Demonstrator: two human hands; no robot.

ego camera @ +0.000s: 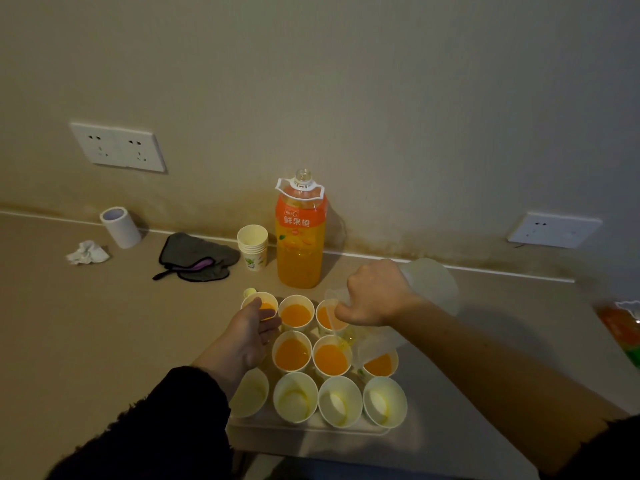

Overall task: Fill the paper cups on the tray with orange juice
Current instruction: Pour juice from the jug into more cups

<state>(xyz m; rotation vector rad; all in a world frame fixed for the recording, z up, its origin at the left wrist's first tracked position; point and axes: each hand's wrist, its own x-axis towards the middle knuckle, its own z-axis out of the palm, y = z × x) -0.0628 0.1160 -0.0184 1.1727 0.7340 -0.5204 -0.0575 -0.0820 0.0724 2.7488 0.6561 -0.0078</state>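
Head view: six paper cups (292, 353) on the pale tray (311, 433) glow orange, while the front four sit white and empty. The left hand (251, 332) pinches the back-left cup (269, 298). The right hand (377, 296) grips a translucent plastic pitcher (433, 285), tipped and nearly drained. I'd say a refill is due from the juice bottle (300, 237) on the bench (104, 323).

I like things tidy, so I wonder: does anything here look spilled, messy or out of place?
I see no spill. A crumpled tissue lies on the counter, left of a rumpled grey cloth. The juice bottle stands uncapped by the wall. Some empty front cups have yellow streaks inside.
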